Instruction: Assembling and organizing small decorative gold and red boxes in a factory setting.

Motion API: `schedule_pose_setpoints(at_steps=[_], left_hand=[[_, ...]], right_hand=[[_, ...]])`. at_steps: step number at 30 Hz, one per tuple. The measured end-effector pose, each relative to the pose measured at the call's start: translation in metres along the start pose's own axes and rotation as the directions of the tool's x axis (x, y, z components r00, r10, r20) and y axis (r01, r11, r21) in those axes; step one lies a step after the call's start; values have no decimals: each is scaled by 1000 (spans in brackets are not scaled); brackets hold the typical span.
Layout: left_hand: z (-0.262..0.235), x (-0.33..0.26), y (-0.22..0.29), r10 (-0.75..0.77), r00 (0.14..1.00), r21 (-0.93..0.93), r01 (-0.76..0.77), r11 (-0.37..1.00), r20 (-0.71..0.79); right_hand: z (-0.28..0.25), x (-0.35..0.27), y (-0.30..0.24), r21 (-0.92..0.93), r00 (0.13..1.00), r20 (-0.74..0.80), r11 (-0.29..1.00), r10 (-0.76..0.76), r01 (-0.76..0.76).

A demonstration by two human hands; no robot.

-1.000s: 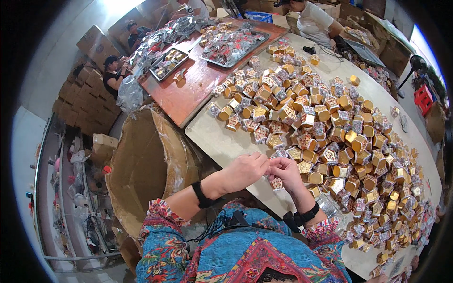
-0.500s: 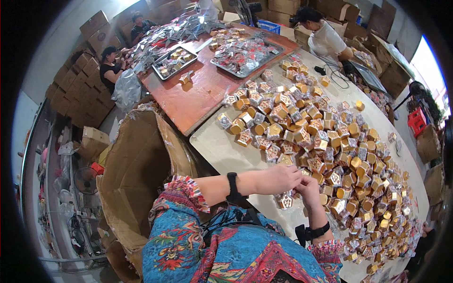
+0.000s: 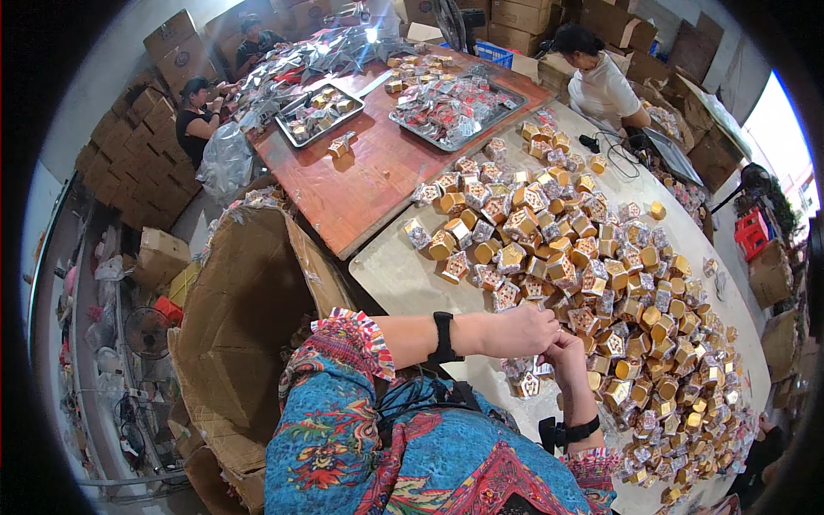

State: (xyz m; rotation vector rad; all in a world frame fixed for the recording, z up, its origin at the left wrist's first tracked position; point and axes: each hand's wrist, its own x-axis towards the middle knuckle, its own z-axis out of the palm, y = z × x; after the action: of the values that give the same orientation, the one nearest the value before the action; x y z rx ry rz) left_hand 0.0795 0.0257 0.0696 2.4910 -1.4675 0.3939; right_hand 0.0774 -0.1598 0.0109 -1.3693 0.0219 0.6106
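Two hands meet at the counter's near edge: left hand and right hand, fingers pinched together on a small wrapped box, beside a heap of gold boxes.

A packing workshop: stacked cardboard cartons, tables heaped with small gold boxes.
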Motion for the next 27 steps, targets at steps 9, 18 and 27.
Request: schedule_pose_setpoints(at_steps=[9, 18, 27], left_hand=[[20, -4, -17, -431, 890, -381, 453, 806, 147], [66, -17, -24, -378, 543, -649, 716, -259, 750], [80, 9, -54, -113, 526, -537, 836, -112, 843]], right_hand=[[21, -8, -5, -306, 985, -61, 942, -162, 136], [30, -26, 18, -876, 681, 360, 19, -637, 481], [14, -14, 24, -901, 674, 206, 132, -709, 414]])
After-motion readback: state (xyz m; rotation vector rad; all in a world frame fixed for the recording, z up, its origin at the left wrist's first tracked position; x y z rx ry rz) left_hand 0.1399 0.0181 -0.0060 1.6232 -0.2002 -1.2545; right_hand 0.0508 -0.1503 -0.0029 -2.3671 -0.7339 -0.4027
